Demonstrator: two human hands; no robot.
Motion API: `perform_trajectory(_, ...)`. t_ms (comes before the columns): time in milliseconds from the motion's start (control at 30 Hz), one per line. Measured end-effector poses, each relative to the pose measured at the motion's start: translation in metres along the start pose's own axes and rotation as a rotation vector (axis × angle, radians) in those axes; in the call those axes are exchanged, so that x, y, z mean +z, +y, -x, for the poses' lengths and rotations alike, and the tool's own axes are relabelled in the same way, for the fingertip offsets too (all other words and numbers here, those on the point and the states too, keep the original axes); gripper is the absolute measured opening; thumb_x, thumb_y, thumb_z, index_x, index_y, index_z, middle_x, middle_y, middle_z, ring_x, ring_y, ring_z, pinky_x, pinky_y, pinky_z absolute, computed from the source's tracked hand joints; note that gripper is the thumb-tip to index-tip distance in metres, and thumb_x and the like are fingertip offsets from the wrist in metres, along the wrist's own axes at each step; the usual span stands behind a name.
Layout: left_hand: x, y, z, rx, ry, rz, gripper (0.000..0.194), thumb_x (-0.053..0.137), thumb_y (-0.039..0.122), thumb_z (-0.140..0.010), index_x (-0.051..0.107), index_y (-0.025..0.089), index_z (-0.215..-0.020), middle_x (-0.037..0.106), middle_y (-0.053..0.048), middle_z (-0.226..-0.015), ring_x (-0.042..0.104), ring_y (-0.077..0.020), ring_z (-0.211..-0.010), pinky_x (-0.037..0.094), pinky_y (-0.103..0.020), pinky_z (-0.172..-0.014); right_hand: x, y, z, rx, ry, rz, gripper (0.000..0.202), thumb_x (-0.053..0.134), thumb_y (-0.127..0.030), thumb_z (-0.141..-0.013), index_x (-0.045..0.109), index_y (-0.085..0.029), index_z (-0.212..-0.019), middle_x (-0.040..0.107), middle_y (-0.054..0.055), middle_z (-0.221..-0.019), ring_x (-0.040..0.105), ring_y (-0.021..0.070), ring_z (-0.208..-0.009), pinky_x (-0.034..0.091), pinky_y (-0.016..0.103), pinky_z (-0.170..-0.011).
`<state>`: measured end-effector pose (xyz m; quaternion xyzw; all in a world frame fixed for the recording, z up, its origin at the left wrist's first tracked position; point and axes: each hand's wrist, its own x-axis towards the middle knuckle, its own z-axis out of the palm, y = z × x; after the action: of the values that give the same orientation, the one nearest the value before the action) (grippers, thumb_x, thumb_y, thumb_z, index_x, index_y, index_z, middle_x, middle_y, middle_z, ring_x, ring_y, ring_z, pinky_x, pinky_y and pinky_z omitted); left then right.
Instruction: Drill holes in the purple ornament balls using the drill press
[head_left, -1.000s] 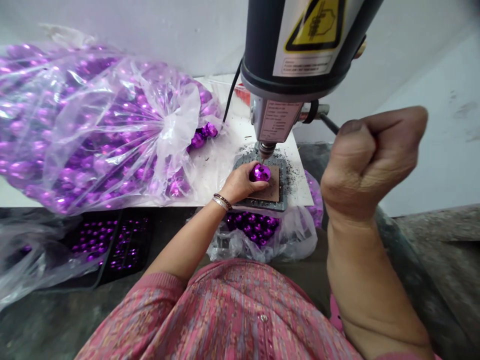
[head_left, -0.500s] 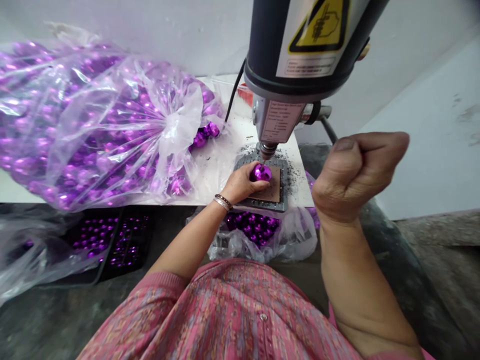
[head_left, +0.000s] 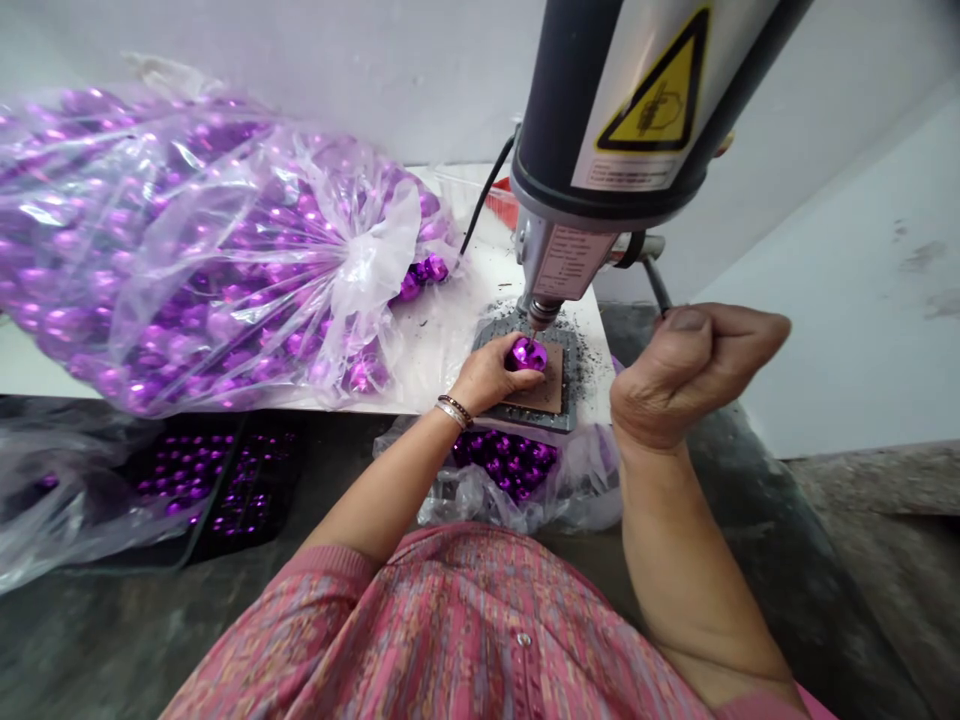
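My left hand [head_left: 491, 375] pinches a shiny purple ball [head_left: 529, 353] between thumb and fingers. The ball rests on a brown square board [head_left: 551, 385] on the grey base [head_left: 568, 400] of a bench drill press [head_left: 600, 130]. Right above the ball is the drill chuck [head_left: 544, 310], its thin bit reaching down to the top of the ball. My right hand [head_left: 686, 375] is closed round the end of the drill's feed lever [head_left: 658, 285]; the grip itself is hidden inside the fist.
A big clear plastic bag [head_left: 225, 250] full of purple balls covers the table's left side. Below the table edge, an open plastic bag [head_left: 517, 465] and dark crates [head_left: 247, 480] hold more purple pieces. Dark shavings litter the white table [head_left: 442, 340]. A black cable [head_left: 484, 190] runs behind the drill.
My right hand has come down and slightly left with the lever. The bit now meets the top of the ball. My left hand keeps its hold; the whole view has shifted a little.
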<state>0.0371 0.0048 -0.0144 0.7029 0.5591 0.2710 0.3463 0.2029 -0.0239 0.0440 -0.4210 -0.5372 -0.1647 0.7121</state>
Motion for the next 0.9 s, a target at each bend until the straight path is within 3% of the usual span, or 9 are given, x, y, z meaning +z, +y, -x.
perform_trajectory(167, 0.000, 0.002, 0.001, -0.014, 0.003, 0.001, 0.065, 0.086, 0.033, -0.076, 0.067, 0.017, -0.136, 0.075, -0.008, -0.124, 0.069, -0.0262, -0.113, 0.052, -0.036, -0.102, 0.001, 0.006, 0.013, 0.005, -0.018, -0.017, 0.029, 0.042, -0.038, -0.101, 0.047, -0.015, -0.084, 0.047, -0.002, -0.073, 0.047, 0.0021, -0.067, 0.040, 0.019, -0.067)
perform_trajectory(333, 0.001, 0.001, 0.001, 0.008, 0.016, -0.005, 0.063, 0.086, 0.034, -0.076, 0.067, 0.017, -0.134, 0.076, -0.007, -0.121, 0.069, -0.0253, -0.111, 0.053, -0.035, -0.100, 0.000, 0.011, 0.014, 0.007, -0.015, -0.022, 0.046, 0.043, -0.055, -0.100, 0.046, -0.013, -0.081, 0.045, -0.003, -0.069, 0.042, 0.0016, -0.063, 0.039, 0.017, -0.063)
perform_trajectory(500, 0.001, 0.002, 0.004, -0.024, 0.012, 0.032, 0.062, 0.087, 0.031, -0.076, 0.067, 0.018, -0.133, 0.075, -0.007, -0.125, 0.069, -0.0256, -0.115, 0.052, -0.036, -0.103, 0.002, -0.012, -0.039, 0.042, -0.013, 0.018, 0.047, 0.043, -0.055, -0.100, 0.041, -0.016, -0.075, 0.042, -0.002, -0.066, 0.043, 0.0031, -0.064, 0.034, 0.021, -0.064)
perform_trajectory(667, -0.006, -0.002, 0.025, 0.055, 0.034, 0.101, 0.060, 0.084, 0.027, -0.078, 0.065, 0.016, -0.134, 0.075, -0.009, -0.126, 0.070, -0.0246, -0.114, 0.053, -0.036, -0.104, 0.013, -0.027, -0.095, 0.263, -0.222, 0.073, 0.035, 0.043, -0.029, -0.101, 0.029, -0.018, -0.071, 0.036, -0.005, -0.061, 0.036, 0.0005, -0.058, 0.027, 0.023, -0.066)
perform_trajectory(767, -0.013, -0.008, 0.046, 0.131, 0.004, 0.082, 0.065, 0.085, 0.026, -0.076, 0.063, 0.019, -0.137, 0.071, -0.010, -0.136, 0.066, -0.0260, -0.126, 0.050, -0.040, -0.113, 0.017, -0.028, -0.102, 0.314, -0.247, 0.055, 0.035, 0.046, -0.026, -0.100, 0.027, -0.019, -0.071, 0.035, -0.005, -0.062, 0.038, 0.0012, -0.059, 0.027, 0.023, -0.067)
perform_trajectory(900, -0.019, -0.013, 0.073, 0.223, -0.148, 0.030, 0.071, 0.086, 0.029, -0.076, 0.060, 0.022, -0.143, 0.064, -0.013, -0.148, 0.060, -0.0284, -0.138, 0.046, -0.044, -0.121, 0.020, -0.027, -0.099, 0.347, -0.239, 0.015, 0.036, 0.042, -0.022, -0.100, 0.026, -0.019, -0.068, 0.030, -0.004, -0.063, 0.031, 0.0003, -0.059, 0.029, 0.022, -0.068)
